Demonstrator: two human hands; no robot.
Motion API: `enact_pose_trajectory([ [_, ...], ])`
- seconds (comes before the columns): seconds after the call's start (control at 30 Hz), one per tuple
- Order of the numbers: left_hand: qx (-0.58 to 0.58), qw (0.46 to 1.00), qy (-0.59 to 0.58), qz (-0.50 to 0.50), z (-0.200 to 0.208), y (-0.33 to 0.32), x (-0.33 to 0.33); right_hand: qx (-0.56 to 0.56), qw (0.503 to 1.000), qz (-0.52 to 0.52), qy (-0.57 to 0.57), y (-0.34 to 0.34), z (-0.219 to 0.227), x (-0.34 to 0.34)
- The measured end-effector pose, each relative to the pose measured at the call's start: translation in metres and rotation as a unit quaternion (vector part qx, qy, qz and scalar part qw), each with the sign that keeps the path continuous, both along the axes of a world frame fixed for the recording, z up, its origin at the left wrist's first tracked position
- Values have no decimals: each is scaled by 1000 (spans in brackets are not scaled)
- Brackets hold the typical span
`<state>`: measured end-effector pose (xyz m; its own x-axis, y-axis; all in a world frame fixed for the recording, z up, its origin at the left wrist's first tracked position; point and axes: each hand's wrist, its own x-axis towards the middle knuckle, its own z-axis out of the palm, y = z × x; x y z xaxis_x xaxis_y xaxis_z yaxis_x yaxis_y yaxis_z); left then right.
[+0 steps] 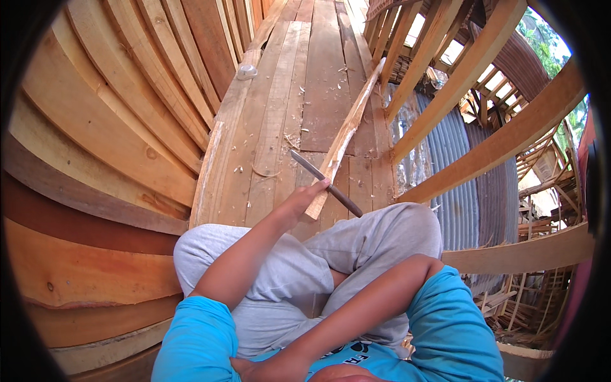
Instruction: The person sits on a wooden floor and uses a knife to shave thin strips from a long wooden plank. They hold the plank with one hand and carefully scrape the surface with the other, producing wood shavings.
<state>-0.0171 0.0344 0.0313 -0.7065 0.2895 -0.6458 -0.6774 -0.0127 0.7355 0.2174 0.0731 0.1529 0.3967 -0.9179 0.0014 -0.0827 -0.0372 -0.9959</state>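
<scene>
My left hand [304,202] reaches forward past my knees, its fingers closed at the middle of a knife [344,200], where blade meets dark handle. The blade points away to the left, and the handle slants back toward my right knee. Beneath the knife lies a long, pale, roughly whittled strip of wood [347,130], its near end beside my left hand. My right forearm crosses my lap, and my right hand [258,369] rests against my left upper arm at the blue sleeve; its fingers are mostly hidden.
I sit cross-legged in grey trousers on a plank floor [270,121] scattered with wood shavings [291,140]. A small whitish object [246,72] lies farther off. Wooden boards [114,137] stand along the left; wooden railing posts [461,83] and corrugated metal sheets [474,204] are on the right.
</scene>
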Motion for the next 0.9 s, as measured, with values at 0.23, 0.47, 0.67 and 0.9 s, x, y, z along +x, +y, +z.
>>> enact_pose_trajectory([
  [0.23,4,1000,-1,1,-3,-3,1,-111,983,-10,-146,5,-7,-19],
  [0.47,6,1000,-5,-8,-4,0,-6,-171,959,-92,-205,63,45,-126],
  [0.67,109,994,21,9,-5,-17,-6,-42,833,-517,194,139,49,-258],
  [0.9,77,997,-17,25,18,-14,-7,-72,778,-593,196,148,31,-265],
])
